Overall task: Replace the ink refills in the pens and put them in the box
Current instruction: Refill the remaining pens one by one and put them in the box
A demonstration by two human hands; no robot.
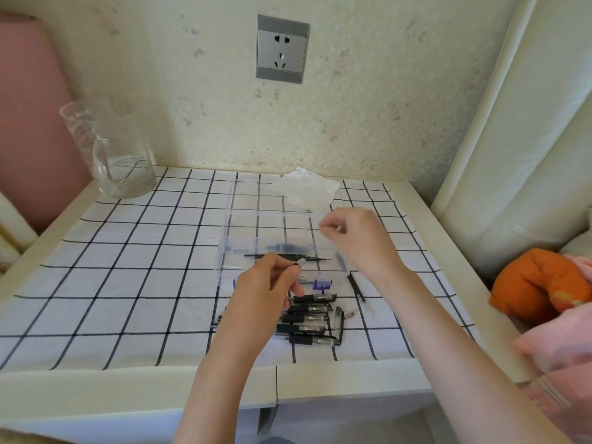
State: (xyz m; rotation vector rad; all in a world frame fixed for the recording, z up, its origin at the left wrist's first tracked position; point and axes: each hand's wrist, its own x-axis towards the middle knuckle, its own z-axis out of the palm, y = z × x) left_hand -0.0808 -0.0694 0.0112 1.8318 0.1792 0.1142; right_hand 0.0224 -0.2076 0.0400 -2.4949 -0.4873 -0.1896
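Note:
My left hand [267,285] holds a pen barrel [296,263] by its grip end, its open tip pointing right, just in front of the clear plastic box [229,233]. My right hand [352,233] hovers over the box's right side, fingers pinched on a small metal piece [338,229] that is too small to identify. Thin black refills [315,258] lie inside the box near its front wall. A heap of several black-and-clear pens [312,318] lies on the cloth below my left hand. A loose pen tip [350,314] rests to the right of the heap.
A checked cloth [128,267] covers the white table. A glass jug [109,149] stands at the back left. A crumpled tissue [307,187] lies behind the box. A purple refill packet [322,284] and a loose black refill [357,288] lie in front of the box. Orange fabric [538,283] sits at right.

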